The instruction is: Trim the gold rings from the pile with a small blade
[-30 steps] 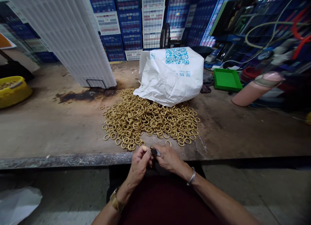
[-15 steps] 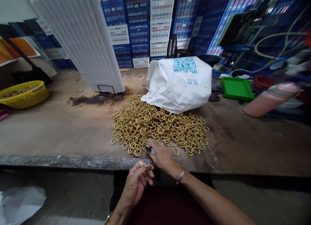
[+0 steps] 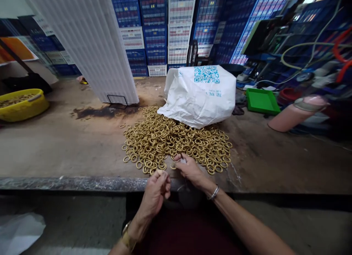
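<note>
A wide heap of gold-coloured rings (image 3: 165,134) spreads over the wooden table in front of me. My left hand (image 3: 157,192) is closed in a pinch at the table's front edge, just below the heap. What lies between its fingertips is too small to make out. My right hand (image 3: 191,172) is at the near side of the heap, its fingers closed on a small tool (image 3: 183,160) with a dark tip and a pale grey body. One loose gold ring (image 3: 173,166) is by its fingertips; I cannot tell whether they touch it.
A white sack (image 3: 200,97) lies on the back of the heap. To the left stand a tall ribbed white panel (image 3: 90,46) and a yellow basin (image 3: 24,110). At the right are a green tray (image 3: 262,101) and a pink bottle (image 3: 294,113). Stacked crates (image 3: 154,36) line the back.
My right hand has moved up and to the right, and its tool points more upward. My left hand has risen slightly, still pinched. The view has shifted a little.
</note>
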A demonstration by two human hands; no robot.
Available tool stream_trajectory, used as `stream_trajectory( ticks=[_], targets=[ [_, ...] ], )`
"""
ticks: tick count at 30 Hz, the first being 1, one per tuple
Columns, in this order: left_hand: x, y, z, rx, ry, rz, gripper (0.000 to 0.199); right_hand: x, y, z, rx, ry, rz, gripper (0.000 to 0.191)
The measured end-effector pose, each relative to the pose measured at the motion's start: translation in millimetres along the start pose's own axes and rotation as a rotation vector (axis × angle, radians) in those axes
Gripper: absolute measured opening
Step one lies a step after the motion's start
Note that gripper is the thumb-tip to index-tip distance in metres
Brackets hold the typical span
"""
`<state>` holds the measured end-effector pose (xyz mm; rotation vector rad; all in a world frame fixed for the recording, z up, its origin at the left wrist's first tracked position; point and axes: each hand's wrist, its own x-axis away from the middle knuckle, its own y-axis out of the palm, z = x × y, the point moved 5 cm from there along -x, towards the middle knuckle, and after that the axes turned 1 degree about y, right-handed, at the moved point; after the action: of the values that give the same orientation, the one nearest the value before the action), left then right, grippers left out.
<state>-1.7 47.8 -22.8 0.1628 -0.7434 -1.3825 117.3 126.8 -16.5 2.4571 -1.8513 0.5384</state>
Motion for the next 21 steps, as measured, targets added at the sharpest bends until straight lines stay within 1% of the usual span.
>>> stream_trajectory(
  ticks=[2, 4, 6, 8, 10, 12, 15, 18, 21],
  targets=[
    [-3, 2.5, 7, -0.248, 0.173, 0.068, 0.023, 6, 2, 4, -0.166, 0.074, -0.063, 0.02],
    [-6, 7.2, 12, -0.443, 0.327, 0.077, 0.023, 12, 5, 6, -0.27, 0.109, -0.114, 0.021],
    [-8, 12.7, 13, -0.564, 0.406, 0.016, 0.02, 16, 7, 6, -0.319, 0.116, -0.15, 0.02],
    [-9, 16.0, 12, -0.626, 0.421, -0.046, 0.016, 18, 8, 5, -0.323, 0.106, -0.163, 0.02],
    [-10, 16.2, 11, -0.63, 0.404, -0.056, 0.015, 19, 8, 4, -0.276, 0.083, -0.148, 0.021],
    [-10, 15.1, 10, -0.59, 0.359, -0.041, 0.017, 19, 6, 2, -0.181, 0.049, -0.115, 0.021],
    [-11, 13.2, 5, -0.495, 0.207, -0.044, 0.022, 18, 5, 1, -0.05, 0.012, -0.079, 0.018],
    [-10, 13.1, -1, -0.394, 0.081, -0.096, 0.027, 18, 5, 1, -0.027, 0.012, -0.082, 0.018],
    [-9, 14.1, -3, -0.284, 0.051, -0.145, 0.029, 19, 8, 2, -0.066, 0.02, -0.125, 0.021]
  ],
)
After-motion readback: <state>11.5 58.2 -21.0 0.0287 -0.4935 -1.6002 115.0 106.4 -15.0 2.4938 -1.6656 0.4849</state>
